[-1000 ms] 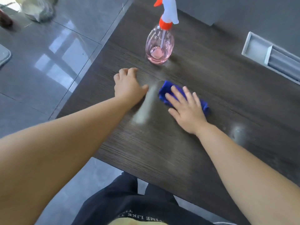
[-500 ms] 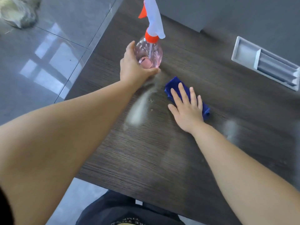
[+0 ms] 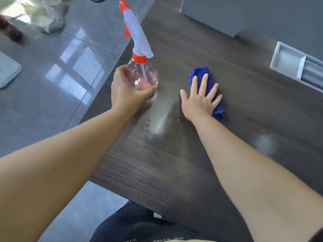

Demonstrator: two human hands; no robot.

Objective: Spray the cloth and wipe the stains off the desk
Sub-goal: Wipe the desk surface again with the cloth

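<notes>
A clear pink spray bottle [image 3: 146,74] with an orange collar and white trigger head stands near the left edge of the dark wooden desk [image 3: 183,163]. My left hand [image 3: 126,92] grips its round body from the left and below. A folded blue cloth [image 3: 201,71] lies to the right of the bottle. My right hand [image 3: 200,100] presses flat on the cloth with fingers spread. A pale whitish stain [image 3: 160,122] streaks the wood between my two hands. Another faint smear [image 3: 266,142] shows to the right of my right forearm.
A grey cable tray [image 3: 286,62] is set into the desk at the back right. A grey panel [image 3: 244,13] stands along the far edge. Glossy grey floor tiles [image 3: 57,67] lie to the left, with a plastic bag [image 3: 47,20] on them. My dark trousers [image 3: 139,226] show below the desk's near edge.
My left hand went from the desk surface to the spray bottle and took hold of its body. My right hand has stayed flat on the blue cloth.
</notes>
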